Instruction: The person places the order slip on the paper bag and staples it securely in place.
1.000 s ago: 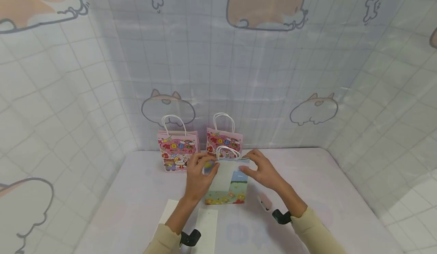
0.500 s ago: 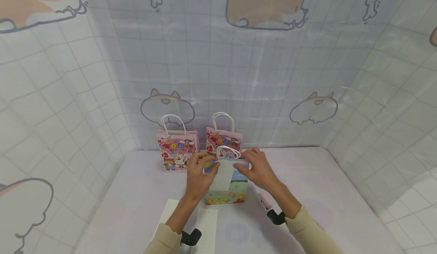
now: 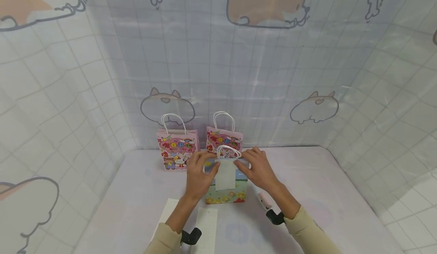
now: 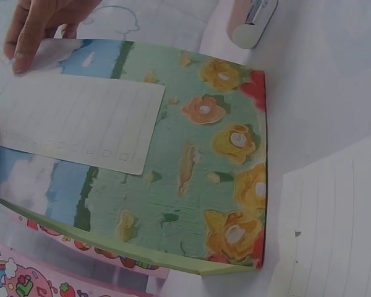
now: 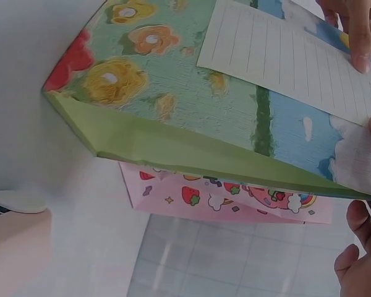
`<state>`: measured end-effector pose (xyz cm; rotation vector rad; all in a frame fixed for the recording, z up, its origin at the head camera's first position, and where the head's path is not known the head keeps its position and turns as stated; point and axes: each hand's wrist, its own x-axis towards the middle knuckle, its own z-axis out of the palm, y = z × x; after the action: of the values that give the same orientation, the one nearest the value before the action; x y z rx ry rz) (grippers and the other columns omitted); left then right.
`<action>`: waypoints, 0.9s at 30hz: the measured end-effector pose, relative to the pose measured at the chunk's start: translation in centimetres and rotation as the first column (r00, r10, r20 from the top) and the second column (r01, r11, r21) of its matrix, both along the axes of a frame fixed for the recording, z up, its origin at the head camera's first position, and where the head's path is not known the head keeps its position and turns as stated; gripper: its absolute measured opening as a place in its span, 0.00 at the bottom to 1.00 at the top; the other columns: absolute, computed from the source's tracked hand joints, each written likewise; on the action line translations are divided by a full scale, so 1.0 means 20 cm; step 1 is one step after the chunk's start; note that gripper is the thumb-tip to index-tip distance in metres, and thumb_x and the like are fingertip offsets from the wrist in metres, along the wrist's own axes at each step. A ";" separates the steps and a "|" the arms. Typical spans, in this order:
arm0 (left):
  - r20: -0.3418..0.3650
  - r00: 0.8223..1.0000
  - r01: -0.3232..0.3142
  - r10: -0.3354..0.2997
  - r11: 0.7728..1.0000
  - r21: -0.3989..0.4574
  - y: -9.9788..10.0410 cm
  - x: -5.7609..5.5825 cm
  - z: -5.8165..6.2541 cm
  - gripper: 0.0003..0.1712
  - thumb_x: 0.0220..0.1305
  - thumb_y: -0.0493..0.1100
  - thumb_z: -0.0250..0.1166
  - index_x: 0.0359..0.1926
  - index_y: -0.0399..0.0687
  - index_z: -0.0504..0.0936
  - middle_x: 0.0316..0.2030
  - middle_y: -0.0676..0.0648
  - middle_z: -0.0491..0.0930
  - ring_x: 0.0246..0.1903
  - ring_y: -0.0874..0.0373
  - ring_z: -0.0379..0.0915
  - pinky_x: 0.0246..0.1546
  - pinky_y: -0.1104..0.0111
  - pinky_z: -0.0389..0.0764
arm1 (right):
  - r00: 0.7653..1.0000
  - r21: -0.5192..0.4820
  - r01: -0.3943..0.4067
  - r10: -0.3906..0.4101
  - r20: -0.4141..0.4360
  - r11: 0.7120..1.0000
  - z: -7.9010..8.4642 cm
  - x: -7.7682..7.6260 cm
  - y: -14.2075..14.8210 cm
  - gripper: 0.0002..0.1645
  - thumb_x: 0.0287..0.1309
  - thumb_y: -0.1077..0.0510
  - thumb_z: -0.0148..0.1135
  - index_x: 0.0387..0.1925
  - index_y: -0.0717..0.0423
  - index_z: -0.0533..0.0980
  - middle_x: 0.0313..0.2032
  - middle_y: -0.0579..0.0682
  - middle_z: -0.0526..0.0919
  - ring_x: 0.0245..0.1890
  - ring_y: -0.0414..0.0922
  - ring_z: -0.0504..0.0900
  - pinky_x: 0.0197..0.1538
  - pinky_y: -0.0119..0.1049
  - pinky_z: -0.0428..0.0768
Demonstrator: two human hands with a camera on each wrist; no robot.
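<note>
- Left wrist view is giving me what head isn't: a row of little boxes along one long side of the paper slip (image 4: 89, 120), ruled lines across.
- Right wrist view is showing the flowered bag's (image 5: 142, 102) plain green side panel, folded inward; head isn't catching it.
- Left hand (image 3: 198, 176): I'm seeing thumb and finger pinching the bag's top edge, thumb landing on the slip.
- Right hand (image 3: 261, 171): pinching the same edge across from it, thumb at the slip's other corner, fingers behind.
- Flowered bag is sitting mid-desk toward the far edge; white twisted handles (image 3: 228, 152) are looping up between the hands. Blue sky, clouds, green field, yellow, orange and red flowers.
- Slip is lying over the front, below the handles, looking straight.
- Two pink cartoon bags (image 3: 179, 144) (image 3: 223, 137) are standing by the desk's far edge, left of centre.
- Pink-and-white gadget (image 3: 264, 201) is lying right of the flowered bag; two lined strips (image 3: 167, 211) (image 3: 207, 229) are resting toward the near edge.
- Pale desk (image 3: 300, 163); gridded cartoon-dog sheeting (image 3: 259, 71) is surrounding it.
</note>
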<state>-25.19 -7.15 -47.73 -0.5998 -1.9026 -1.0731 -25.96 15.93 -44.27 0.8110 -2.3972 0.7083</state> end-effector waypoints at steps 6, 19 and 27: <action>0.073 0.997 0.021 -0.023 1.000 0.017 -0.01 0.01 0.02 0.19 0.57 0.41 0.77 0.49 0.52 0.83 0.46 0.52 0.81 0.50 0.53 0.74 0.53 0.50 0.62 | 1.000 -0.005 0.003 -0.003 0.029 1.000 0.01 0.00 0.00 0.16 0.64 0.46 0.67 0.49 0.46 0.84 0.43 0.42 0.87 0.45 0.42 0.74 0.48 0.46 0.68; 0.146 0.989 0.003 -0.003 1.000 0.002 -0.01 0.01 0.03 0.17 0.60 0.48 0.75 0.51 0.55 0.85 0.47 0.54 0.85 0.48 0.55 0.73 0.55 0.48 0.61 | 0.999 -0.018 0.009 -0.008 0.052 1.000 0.01 0.01 0.00 0.14 0.64 0.47 0.68 0.48 0.47 0.84 0.42 0.43 0.86 0.44 0.42 0.73 0.49 0.47 0.69; 0.128 0.992 -0.013 0.014 1.000 -0.008 0.00 0.00 0.04 0.12 0.59 0.47 0.75 0.44 0.54 0.88 0.43 0.53 0.87 0.42 0.55 0.72 0.49 0.50 0.62 | 0.999 -0.018 0.006 -0.005 0.046 1.000 0.01 0.01 0.00 0.13 0.64 0.47 0.68 0.47 0.46 0.84 0.43 0.43 0.86 0.45 0.42 0.74 0.48 0.46 0.68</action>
<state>-25.12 -7.18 -46.92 -0.5325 -2.0187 -1.1203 -25.76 15.97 -44.15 0.7887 -2.4290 0.7526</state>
